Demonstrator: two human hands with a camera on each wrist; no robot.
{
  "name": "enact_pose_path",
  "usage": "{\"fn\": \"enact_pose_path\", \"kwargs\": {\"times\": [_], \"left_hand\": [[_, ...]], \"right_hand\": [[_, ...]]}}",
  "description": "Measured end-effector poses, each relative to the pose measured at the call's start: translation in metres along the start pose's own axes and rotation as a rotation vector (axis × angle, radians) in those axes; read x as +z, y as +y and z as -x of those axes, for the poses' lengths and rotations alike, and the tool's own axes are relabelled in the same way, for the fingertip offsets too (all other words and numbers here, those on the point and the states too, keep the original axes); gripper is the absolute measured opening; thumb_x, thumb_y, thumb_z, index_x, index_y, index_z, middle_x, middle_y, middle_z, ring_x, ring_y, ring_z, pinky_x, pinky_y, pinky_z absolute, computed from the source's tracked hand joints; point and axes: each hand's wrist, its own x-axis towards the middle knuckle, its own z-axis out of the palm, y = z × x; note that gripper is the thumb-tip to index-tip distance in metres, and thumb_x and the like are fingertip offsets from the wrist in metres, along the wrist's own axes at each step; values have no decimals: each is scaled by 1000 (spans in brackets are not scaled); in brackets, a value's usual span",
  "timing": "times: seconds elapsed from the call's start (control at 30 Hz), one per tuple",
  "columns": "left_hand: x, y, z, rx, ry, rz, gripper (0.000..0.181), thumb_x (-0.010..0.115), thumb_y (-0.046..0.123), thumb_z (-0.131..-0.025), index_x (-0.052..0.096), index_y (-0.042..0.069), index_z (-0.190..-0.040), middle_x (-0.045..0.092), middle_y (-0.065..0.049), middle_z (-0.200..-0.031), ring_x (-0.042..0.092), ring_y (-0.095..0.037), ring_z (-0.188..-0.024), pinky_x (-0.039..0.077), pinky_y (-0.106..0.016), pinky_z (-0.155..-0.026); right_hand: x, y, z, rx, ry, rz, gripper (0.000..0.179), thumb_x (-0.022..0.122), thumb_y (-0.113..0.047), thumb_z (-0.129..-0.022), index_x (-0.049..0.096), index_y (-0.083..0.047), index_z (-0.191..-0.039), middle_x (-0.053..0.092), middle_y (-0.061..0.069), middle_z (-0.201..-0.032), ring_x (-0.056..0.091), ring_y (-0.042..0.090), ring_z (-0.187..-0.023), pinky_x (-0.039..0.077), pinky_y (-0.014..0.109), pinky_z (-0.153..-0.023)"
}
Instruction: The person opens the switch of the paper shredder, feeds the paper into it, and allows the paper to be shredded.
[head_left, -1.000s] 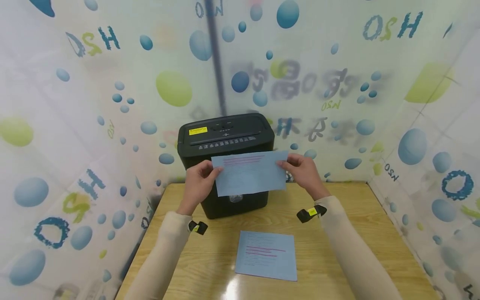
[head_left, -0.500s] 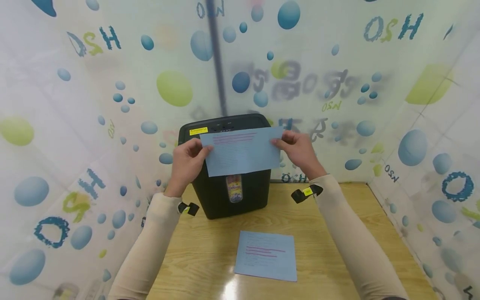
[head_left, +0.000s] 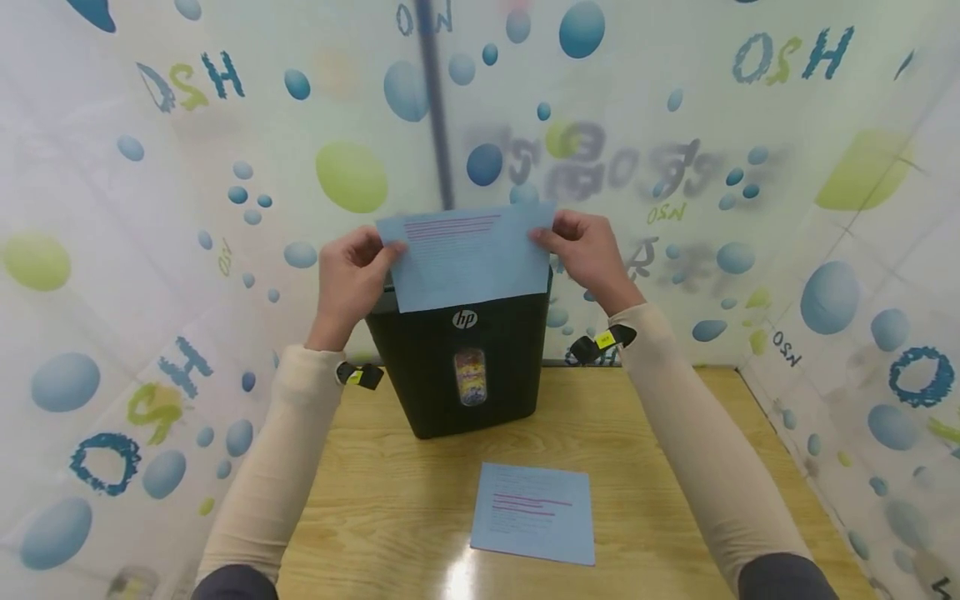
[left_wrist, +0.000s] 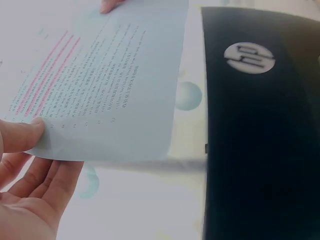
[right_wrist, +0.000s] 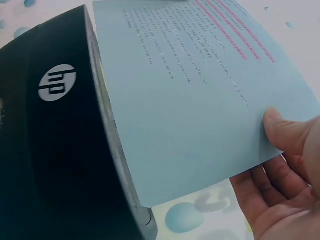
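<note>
1. Since it is held by both ends, probably to stay flat, the blue sheet (head_left: 468,262) spans left to right along its long axis, right end slightly higher, printed face toward the wearer, pink lines (head_left: 450,227) uppermost.
2. The left hand (head_left: 348,283) and right hand (head_left: 594,254) pinch its opposite ends, thumbs in front.
3. Its lower edge overlaps the top of the black machine (head_left: 423,367) in the head view; contact is unclear.
4. Nearer, a second page (head_left: 532,533) lies on the table (head_left: 390,500).

Bright, diffuse light fills the head view — a hard white glare (head_left: 459,577) sits on the counter (head_left: 405,508) at the bottom, and wide-angle stretch pulls at the edges. The left wrist view looks hazy and soft, its patterned backdrop (left_wrist: 135,205) nearly blown out — the black machine (left_wrist: 260,150) shows little detail.
</note>
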Motion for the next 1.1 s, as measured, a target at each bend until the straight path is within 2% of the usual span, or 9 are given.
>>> {"fn": "enact_pose_path", "kwargs": {"times": [0.17,0.23,0.4,0.53,0.7,0.83,1.1], "left_hand": [[-6,2,-13,-8,17,-19,21,75,20,-95,76,2,-104,74,9,-90,64,-9,-79,52,-16,-74],[-8,1,-17,-6,23,-23,21,74,20,-95,76,2,-105,75,9,-92,65,-7,-79,53,-16,-75],[-10,-7,-25,0,32,-36,20,73,19,-96,76,2,-106,77,2,-99,69,-3,-84,54,-16,-76],[-10,-14,-30,-15,29,-58,22,72,21,-97,76,3,-109,77,-5,-106,68,-4,-86,54,-16,-78],[-10,-24,-33,-41,18,-84,22,72,22,-97,76,4,-110,77,-7,-108,67,-5,-86,53,-16,-77],[-10,-31,-34,-64,3,-93,22,72,24,-97,76,5,-109,77,-9,-109,68,-7,-88,53,-17,-75],[-9,-38,-33,-90,-38,-132,26,71,28,-98,75,9,-114,76,-9,-116,69,-6,-94,53,-18,-81]], "right_hand": [[5,-6,-14,-7,11,-28,27,74,-33,-95,74,-8,-105,76,5,-104,67,14,-103,54,36,-103],[9,-8,-19,5,15,-44,27,75,-32,-95,75,-8,-108,76,5,-109,68,14,-105,54,36,-104],[17,-8,-31,16,13,-89,29,75,-26,-95,75,-8,-117,76,9,-120,70,16,-109,54,36,-104],[22,0,-40,-21,5,-110,26,76,-26,-94,76,-7,-112,77,8,-114,71,15,-103,55,37,-100],[26,11,-46,-70,-2,-82,25,75,-30,-95,74,-5,-100,77,7,-104,68,17,-94,54,34,-88],[30,18,-50,-86,1,-56,31,75,-31,-95,67,-1,-90,74,9,-96,59,22,-87,43,30,-75],[33,25,-55,-52,-5,-55,24,75,-31,-95,74,-8,-100,77,7,-106,68,15,-95,51,28,-83]]}}
